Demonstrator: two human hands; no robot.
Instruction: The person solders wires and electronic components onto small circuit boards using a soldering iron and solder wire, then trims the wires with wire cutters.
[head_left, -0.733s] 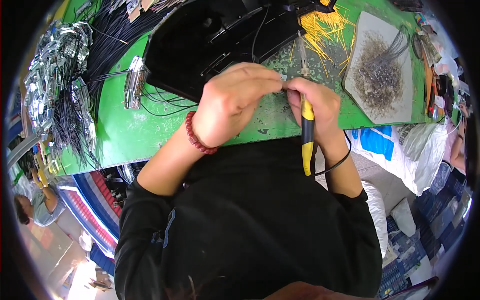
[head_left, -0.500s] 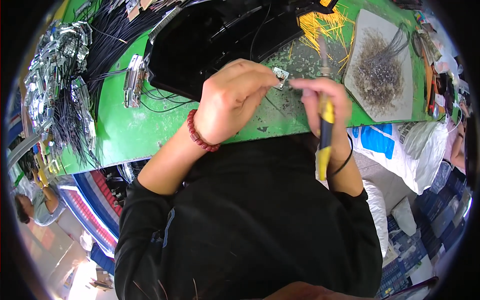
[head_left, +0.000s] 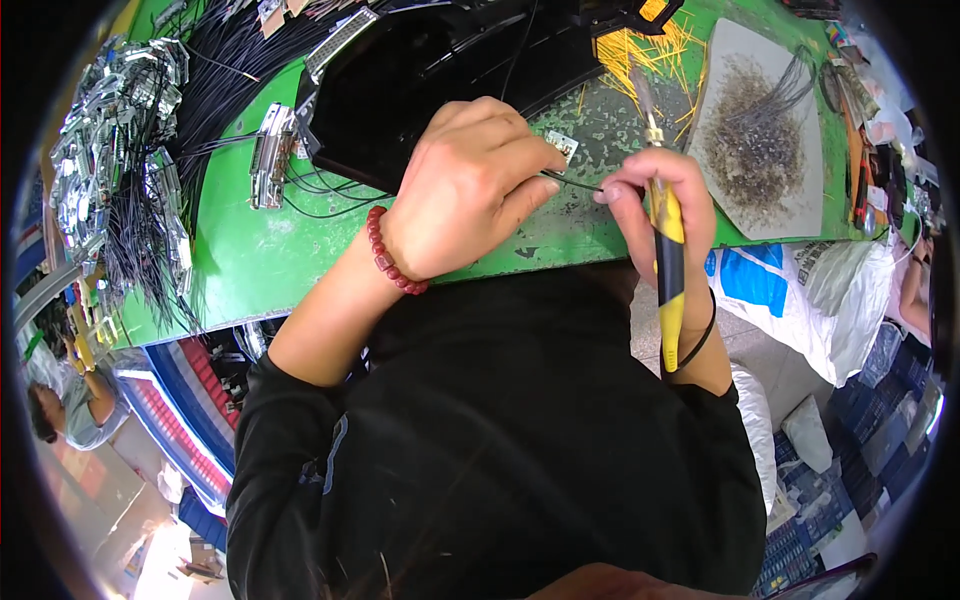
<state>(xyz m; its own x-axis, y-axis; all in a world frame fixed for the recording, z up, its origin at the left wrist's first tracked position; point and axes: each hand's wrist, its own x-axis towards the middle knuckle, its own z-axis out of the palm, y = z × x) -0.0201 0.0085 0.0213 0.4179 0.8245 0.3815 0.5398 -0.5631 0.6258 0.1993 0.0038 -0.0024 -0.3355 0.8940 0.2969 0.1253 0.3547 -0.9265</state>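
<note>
My left hand (head_left: 470, 185), with a red bead bracelet at its wrist, is closed, thumb and forefinger pinching a thin black wire (head_left: 573, 182). The wire runs across to my right hand (head_left: 668, 205), whose thumb and forefinger pinch its other end. That same hand also grips a soldering iron (head_left: 668, 240) with a yellow and black handle; its metal tip points away from me. Just beyond my left fingertips a small pale circuit board (head_left: 562, 147) lies on the green table (head_left: 290, 262). A large black plastic housing (head_left: 400, 100) takes up the table behind my left hand.
Silvery strips with black wires (head_left: 110, 150) are heaped at the left, near another small silvery bundle (head_left: 270, 158). Yellow wires (head_left: 650, 65) lie scattered at the far side. A grey board (head_left: 790, 205) carries dark debris. A white bag (head_left: 825, 310) sits below the table edge.
My hands have drawn slightly apart, and a black wire now shows stretched between them. The soldering iron has swung a little to the right. The black housing has shifted slightly.
</note>
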